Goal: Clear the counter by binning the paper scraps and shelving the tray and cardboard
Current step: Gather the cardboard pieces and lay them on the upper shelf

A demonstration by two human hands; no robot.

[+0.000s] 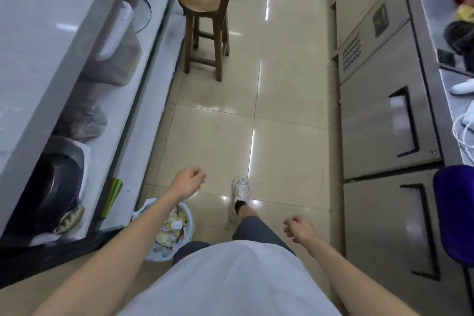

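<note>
Hands (188, 182) (298, 229) empty, bin (188, 218) beside counter (38, 59)

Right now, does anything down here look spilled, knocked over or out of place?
Nothing stands out. The bin stands upright by the counter, scraps heaped inside, and no spill shows on the floor around it. The stool is upright. Both hands, left and right, hold nothing.

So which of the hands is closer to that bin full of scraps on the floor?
Left. The left hand hangs just above and beyond the bin; the right hand is well off to its right, past the leg.
</note>
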